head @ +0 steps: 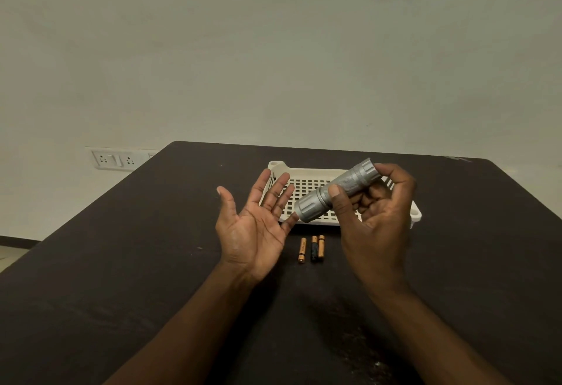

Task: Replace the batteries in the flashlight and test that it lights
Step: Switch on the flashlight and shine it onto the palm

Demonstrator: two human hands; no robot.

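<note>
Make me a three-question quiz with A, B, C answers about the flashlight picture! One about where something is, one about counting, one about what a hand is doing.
1. Where do the batteries lie?
A. In the basket
B. On the table, in front of the basket
C. In the left hand

2. How many batteries are there?
A. One
B. Three
C. Five

3. What is the left hand doing?
A. Open, palm up, empty
B. Gripping the flashlight
C. Pressing the table

Answers: 1 B, they rest on the dark table near the white basket. 2 B, three lie side by side. 3 A, only the right hand holds the flashlight.
</note>
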